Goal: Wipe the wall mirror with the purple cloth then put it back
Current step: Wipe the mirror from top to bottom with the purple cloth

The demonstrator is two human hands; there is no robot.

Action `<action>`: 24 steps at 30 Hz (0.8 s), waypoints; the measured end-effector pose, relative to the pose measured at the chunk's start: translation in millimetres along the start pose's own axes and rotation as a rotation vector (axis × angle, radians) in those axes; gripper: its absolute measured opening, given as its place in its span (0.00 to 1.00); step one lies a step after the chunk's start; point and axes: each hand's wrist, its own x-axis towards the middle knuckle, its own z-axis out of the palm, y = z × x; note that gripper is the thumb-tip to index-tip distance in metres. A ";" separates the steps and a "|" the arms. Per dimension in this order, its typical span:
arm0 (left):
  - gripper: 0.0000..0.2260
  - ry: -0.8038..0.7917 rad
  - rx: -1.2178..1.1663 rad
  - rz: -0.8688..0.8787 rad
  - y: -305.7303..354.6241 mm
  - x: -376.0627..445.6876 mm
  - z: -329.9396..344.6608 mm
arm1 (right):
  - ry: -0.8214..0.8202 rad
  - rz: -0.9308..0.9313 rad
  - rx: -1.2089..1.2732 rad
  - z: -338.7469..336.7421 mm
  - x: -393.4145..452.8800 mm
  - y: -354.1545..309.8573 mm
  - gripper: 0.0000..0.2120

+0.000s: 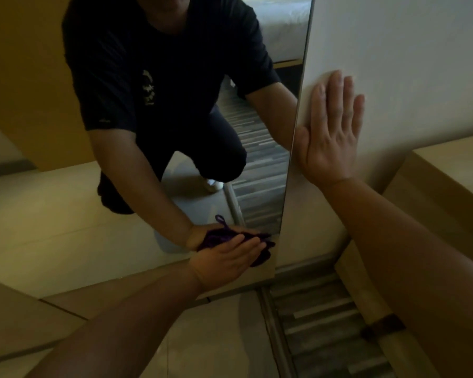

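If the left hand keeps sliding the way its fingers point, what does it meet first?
Probably the mirror's right edge close ahead; the left hand presses the purple cloth near the bottom corner. Beyond is the wall.

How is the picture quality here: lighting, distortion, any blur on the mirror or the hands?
Head view: dim, warm lighting, brightest on the wall at upper right; wide-angle bending tilts the mirror edge; left hand pressing the purple cloth and the flat right hand are soft but readable; the reflection is dark, no glare on the glass.
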 end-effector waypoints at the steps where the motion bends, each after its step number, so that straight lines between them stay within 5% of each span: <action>1: 0.22 -0.026 -0.002 0.023 -3.1 -1.2 -3.2 | -0.020 -0.003 -0.008 -2.4 -0.1 0.2 0.27; 10: 0.22 -0.162 -0.073 0.047 -48.3 -62.1 -48.9 | -0.248 0.098 -0.006 -29.5 3.9 -15.5 0.28; 18: 0.23 -0.174 -0.167 -0.293 -67.1 -137.8 -100.4 | -0.381 0.342 0.210 -70.0 7.0 -49.7 0.27; 24: 0.19 0.126 -0.169 -0.503 -104.4 -105.9 -144.9 | -0.235 0.334 0.247 -81.6 0.6 -80.4 0.27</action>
